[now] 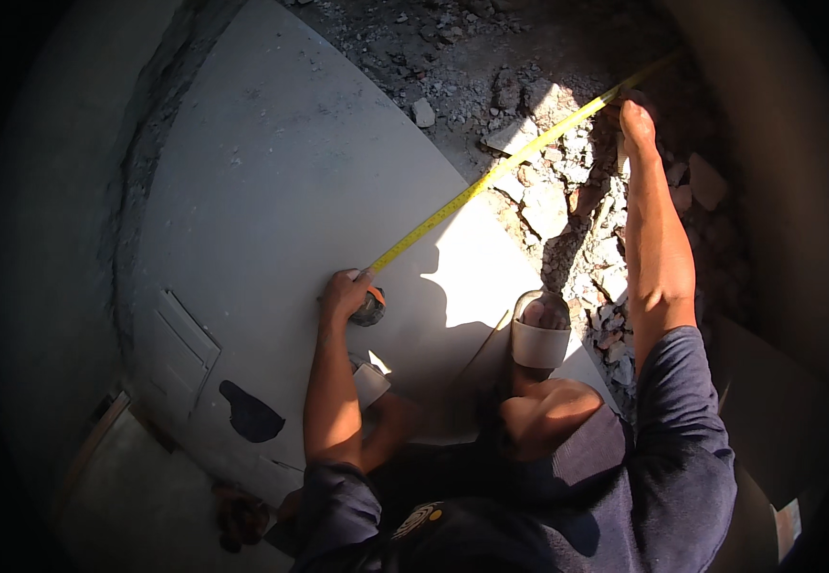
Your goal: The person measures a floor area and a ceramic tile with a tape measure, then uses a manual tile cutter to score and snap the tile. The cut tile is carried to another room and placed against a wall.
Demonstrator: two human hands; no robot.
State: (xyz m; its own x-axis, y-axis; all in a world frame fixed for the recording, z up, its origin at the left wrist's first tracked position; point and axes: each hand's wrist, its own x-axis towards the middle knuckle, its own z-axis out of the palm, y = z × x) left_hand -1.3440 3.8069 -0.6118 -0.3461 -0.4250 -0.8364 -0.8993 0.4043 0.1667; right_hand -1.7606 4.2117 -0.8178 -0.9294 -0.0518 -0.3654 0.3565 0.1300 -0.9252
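Note:
A yellow tape measure blade (476, 186) runs slantwise from low left to the far right, over a large pale flat board (281, 181) and out across the rubble. My left hand (344, 292) is closed around the blade's near end, right at the dark tape measure case (369, 308) with its orange part. Far off to the right, my right hand (637, 124) has its fingers closed at the blade's edge; shadow partly hides the fingertips. Beyond that hand the blade carries on toward the wall.
Broken stones and rubble (548, 205) fill the strip right of the board, up to a wall (796, 191). My sandalled foot (540, 329) rests near the board's right edge. A thin stick (487, 342) lies beside it. At left are narrow strips (185, 329) and a dark flat piece (250, 413).

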